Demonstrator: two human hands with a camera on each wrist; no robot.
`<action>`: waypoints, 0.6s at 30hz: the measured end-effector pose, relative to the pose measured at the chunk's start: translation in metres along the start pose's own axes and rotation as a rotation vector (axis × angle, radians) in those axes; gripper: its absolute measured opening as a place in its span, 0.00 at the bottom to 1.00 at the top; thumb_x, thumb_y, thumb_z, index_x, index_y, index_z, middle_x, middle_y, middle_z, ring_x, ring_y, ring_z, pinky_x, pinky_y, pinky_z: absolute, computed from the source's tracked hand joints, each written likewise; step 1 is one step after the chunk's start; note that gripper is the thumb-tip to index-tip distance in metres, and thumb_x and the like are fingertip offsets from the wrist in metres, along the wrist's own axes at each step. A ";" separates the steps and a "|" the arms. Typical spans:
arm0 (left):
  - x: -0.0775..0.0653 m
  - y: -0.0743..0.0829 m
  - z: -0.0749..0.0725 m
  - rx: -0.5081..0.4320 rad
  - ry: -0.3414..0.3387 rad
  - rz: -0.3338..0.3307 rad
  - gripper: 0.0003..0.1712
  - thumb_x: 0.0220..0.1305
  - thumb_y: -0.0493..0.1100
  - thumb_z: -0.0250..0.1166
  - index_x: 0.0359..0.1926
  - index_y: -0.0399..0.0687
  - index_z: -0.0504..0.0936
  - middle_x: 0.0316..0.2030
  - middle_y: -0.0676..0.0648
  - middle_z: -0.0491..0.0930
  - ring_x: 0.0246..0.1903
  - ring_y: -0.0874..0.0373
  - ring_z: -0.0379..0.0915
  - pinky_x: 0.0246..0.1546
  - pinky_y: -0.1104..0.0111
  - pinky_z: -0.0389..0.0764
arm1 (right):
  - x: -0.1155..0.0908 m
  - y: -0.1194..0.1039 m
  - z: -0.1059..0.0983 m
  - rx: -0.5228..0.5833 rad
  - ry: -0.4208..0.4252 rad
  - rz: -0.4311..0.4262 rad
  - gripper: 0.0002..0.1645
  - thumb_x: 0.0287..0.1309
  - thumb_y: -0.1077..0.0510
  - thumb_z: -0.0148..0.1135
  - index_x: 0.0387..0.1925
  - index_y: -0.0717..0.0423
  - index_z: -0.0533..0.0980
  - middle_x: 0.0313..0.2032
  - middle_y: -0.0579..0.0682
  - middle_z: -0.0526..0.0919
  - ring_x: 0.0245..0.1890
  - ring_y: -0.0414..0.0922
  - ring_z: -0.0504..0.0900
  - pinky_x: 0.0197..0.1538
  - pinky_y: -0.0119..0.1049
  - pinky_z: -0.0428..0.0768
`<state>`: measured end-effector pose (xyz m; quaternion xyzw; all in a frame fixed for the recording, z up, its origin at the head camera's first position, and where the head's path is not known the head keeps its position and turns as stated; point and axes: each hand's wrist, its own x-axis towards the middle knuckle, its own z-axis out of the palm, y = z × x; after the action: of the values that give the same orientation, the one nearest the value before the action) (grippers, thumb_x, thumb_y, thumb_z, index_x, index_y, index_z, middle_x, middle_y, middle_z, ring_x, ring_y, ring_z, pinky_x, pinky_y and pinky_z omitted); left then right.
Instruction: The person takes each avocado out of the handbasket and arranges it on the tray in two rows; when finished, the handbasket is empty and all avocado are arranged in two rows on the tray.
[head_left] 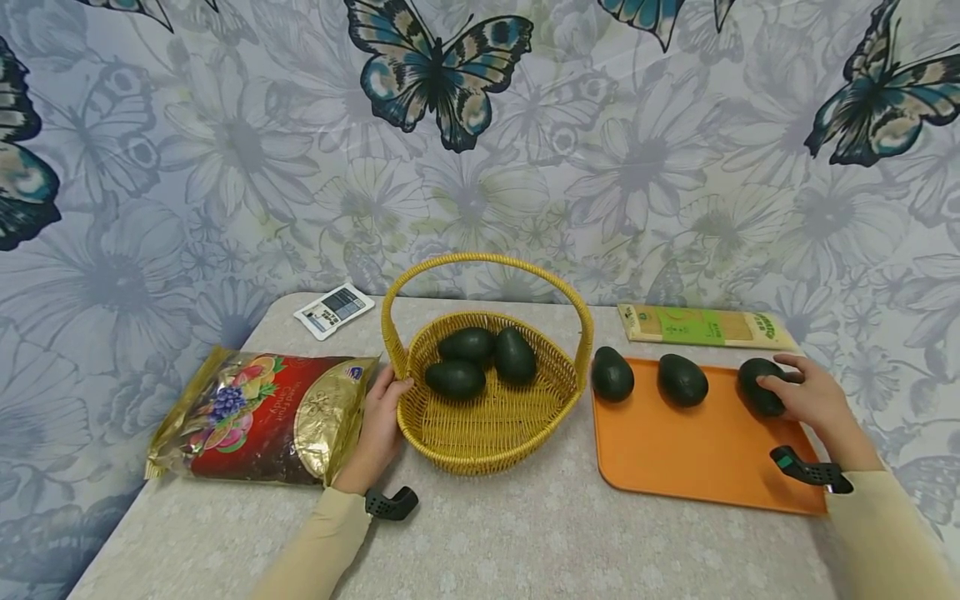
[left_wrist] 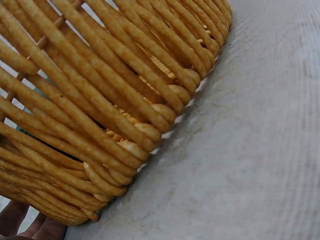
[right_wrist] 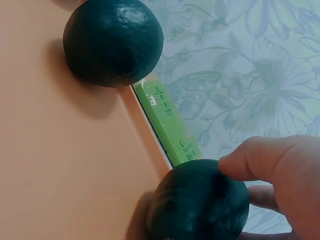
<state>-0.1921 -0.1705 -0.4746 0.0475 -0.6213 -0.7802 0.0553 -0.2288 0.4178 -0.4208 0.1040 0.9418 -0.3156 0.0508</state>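
A yellow woven basket (head_left: 487, 450) with a tall arched handle stands mid-table, three dark green avocados (head_left: 515, 357) lying inside it. My left hand (head_left: 381, 425) grips the basket's left rim near the foot of the handle. In the left wrist view the basket's woven side (left_wrist: 100, 100) fills much of the picture, with only a few fingers showing at the bottom left corner. On the right, an orange tray (head_left: 697, 450) bears three more avocados along its far edge. My right hand (head_left: 817, 404) holds the rightmost avocado (right_wrist: 200, 205), thumb and fingers around it, still at the tray.
Left of the basket lies a big red and gold candy bag (head_left: 262, 417), close to my left forearm. Behind it is a small white packet (head_left: 334, 311). A flat green and yellow package (head_left: 705, 326) lies behind the tray, near the patterned wall cloth.
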 end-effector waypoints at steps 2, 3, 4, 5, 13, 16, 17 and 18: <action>0.000 0.000 0.000 -0.002 0.001 -0.002 0.33 0.75 0.35 0.48 0.79 0.45 0.59 0.77 0.44 0.59 0.72 0.53 0.59 0.55 0.81 0.72 | 0.000 -0.001 0.000 -0.003 0.006 0.001 0.48 0.72 0.42 0.52 0.75 0.73 0.51 0.65 0.86 0.60 0.56 0.74 0.74 0.35 0.39 0.86; 0.000 0.000 0.000 -0.003 0.003 -0.004 0.33 0.75 0.35 0.48 0.79 0.46 0.60 0.77 0.44 0.59 0.72 0.53 0.59 0.55 0.81 0.72 | -0.001 -0.001 -0.001 -0.005 0.006 0.005 0.48 0.72 0.43 0.52 0.75 0.74 0.51 0.65 0.86 0.60 0.56 0.74 0.74 0.35 0.39 0.86; 0.000 0.000 0.000 -0.004 0.004 -0.004 0.33 0.75 0.35 0.48 0.79 0.46 0.60 0.77 0.44 0.60 0.72 0.53 0.60 0.55 0.80 0.72 | -0.001 -0.001 -0.001 -0.005 0.003 0.007 0.48 0.73 0.43 0.52 0.75 0.74 0.51 0.65 0.86 0.60 0.56 0.74 0.75 0.35 0.39 0.86; 0.000 0.000 0.000 -0.003 0.004 -0.004 0.33 0.75 0.35 0.48 0.79 0.46 0.60 0.77 0.44 0.60 0.72 0.53 0.60 0.55 0.80 0.72 | -0.001 -0.002 -0.002 -0.006 0.000 0.010 0.48 0.73 0.43 0.52 0.75 0.74 0.51 0.65 0.86 0.60 0.56 0.74 0.75 0.36 0.40 0.86; -0.001 0.000 0.001 -0.003 -0.005 -0.003 0.33 0.75 0.35 0.48 0.79 0.44 0.58 0.77 0.42 0.59 0.73 0.50 0.58 0.54 0.80 0.73 | -0.001 -0.002 -0.007 -0.011 -0.021 0.033 0.49 0.73 0.41 0.51 0.76 0.73 0.49 0.65 0.86 0.59 0.33 0.52 0.86 0.35 0.39 0.86; -0.001 0.000 0.000 -0.009 -0.009 -0.003 0.33 0.75 0.35 0.48 0.79 0.44 0.58 0.78 0.43 0.59 0.74 0.50 0.58 0.55 0.80 0.73 | -0.002 -0.002 -0.009 -0.008 -0.019 0.038 0.49 0.72 0.41 0.51 0.76 0.72 0.48 0.66 0.86 0.59 0.31 0.48 0.86 0.37 0.42 0.86; -0.001 0.000 0.000 -0.008 -0.009 -0.003 0.33 0.75 0.35 0.48 0.79 0.44 0.58 0.78 0.43 0.58 0.74 0.50 0.57 0.55 0.80 0.72 | -0.002 -0.002 -0.009 -0.008 -0.017 0.039 0.49 0.72 0.41 0.51 0.76 0.72 0.48 0.66 0.86 0.59 0.32 0.47 0.86 0.38 0.43 0.87; -0.001 0.000 0.000 -0.009 -0.009 -0.002 0.34 0.75 0.35 0.48 0.79 0.44 0.58 0.78 0.44 0.58 0.74 0.50 0.57 0.55 0.80 0.72 | -0.002 -0.002 -0.009 -0.008 -0.014 0.040 0.49 0.72 0.42 0.51 0.76 0.72 0.49 0.65 0.86 0.59 0.32 0.48 0.86 0.38 0.44 0.87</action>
<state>-0.1911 -0.1700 -0.4741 0.0442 -0.6179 -0.7833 0.0519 -0.2278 0.4215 -0.4118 0.1206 0.9403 -0.3117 0.0639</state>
